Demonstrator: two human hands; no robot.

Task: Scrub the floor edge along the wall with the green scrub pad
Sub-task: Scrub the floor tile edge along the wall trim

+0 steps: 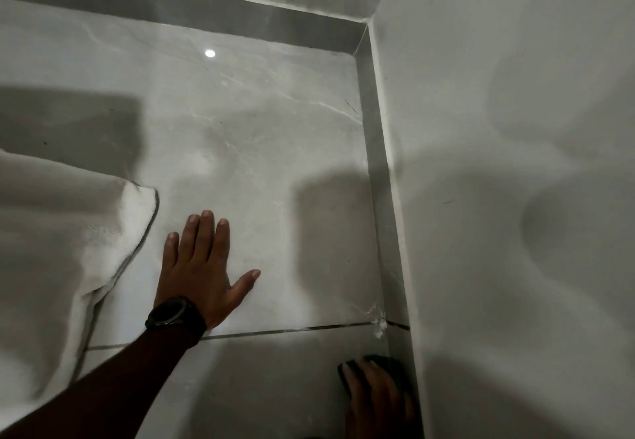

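The dark green scrub pad (386, 362) lies on the grey marble floor tile at the bottom right, tight against the dark skirting strip (379, 177) at the foot of the right wall. My right hand (378, 401) presses flat on top of the pad, its fingers covering most of it; only the pad's far edge shows. Spread flat on the floor tile in the middle of the view is my left hand (202, 267), fingers apart and holding nothing. A dark watch sits on its wrist.
A white cloth or towel (68, 239) is bunched on the floor at the left. The walls meet in a corner (366, 26) at the upper right. A dark grout line (292, 330) crosses the floor, with white residue (378, 322) where it reaches the skirting.
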